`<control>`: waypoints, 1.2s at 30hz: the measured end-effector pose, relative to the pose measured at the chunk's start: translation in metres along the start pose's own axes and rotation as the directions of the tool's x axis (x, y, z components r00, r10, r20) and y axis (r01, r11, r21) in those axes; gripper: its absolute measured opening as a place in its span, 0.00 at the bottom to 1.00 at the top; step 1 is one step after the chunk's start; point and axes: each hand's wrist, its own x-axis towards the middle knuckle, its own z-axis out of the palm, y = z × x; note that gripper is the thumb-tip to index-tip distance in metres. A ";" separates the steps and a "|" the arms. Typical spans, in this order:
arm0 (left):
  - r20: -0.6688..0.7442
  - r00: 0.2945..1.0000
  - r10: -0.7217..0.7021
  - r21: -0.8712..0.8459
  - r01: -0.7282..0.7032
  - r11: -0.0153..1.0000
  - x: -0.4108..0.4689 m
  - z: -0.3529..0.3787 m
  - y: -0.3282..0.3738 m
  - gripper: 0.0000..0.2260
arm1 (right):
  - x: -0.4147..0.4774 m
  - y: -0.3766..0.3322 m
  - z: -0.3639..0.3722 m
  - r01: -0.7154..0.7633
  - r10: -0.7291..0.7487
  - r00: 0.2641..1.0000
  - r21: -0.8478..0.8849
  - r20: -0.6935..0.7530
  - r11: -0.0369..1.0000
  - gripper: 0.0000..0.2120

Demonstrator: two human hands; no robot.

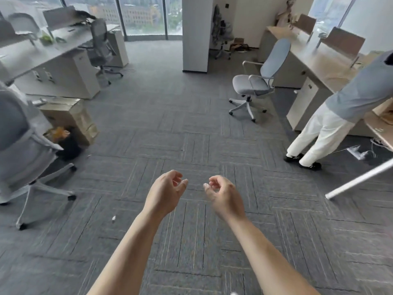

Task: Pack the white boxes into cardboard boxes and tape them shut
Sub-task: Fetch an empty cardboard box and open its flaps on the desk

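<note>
While the left hand and right hand hover well to the right of the cardboard box, nearer the wearer, fingers loosely curled round nothing, the likely slip is a wasted trip, since no white boxes show anywhere. An office chair just this side of the cardboard box could snag a reach. That box looks brown, creased and patched with pale strips. Whether its flaps are closed, I cannot tell.

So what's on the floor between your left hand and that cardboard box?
Nothing but bare grey carpet. In the head view, the stretch from the left hand to the cardboard box holds no objects.
</note>
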 end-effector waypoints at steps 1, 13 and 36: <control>0.010 1.000 0.005 0.008 -0.006 1.000 0.023 0.006 0.003 0.12 | 0.022 0.006 -0.001 -0.004 0.005 1.000 0.005 -0.009 1.000 0.15; -0.085 0.994 -0.072 0.053 0.077 0.996 0.295 0.042 0.055 0.11 | 0.331 0.039 -0.003 0.080 -0.086 0.992 0.058 0.092 0.995 0.16; -0.216 0.966 -0.141 0.008 0.146 0.989 0.823 -0.072 -0.046 0.12 | 0.868 -0.092 0.159 0.237 -0.241 0.953 0.044 0.182 0.971 0.16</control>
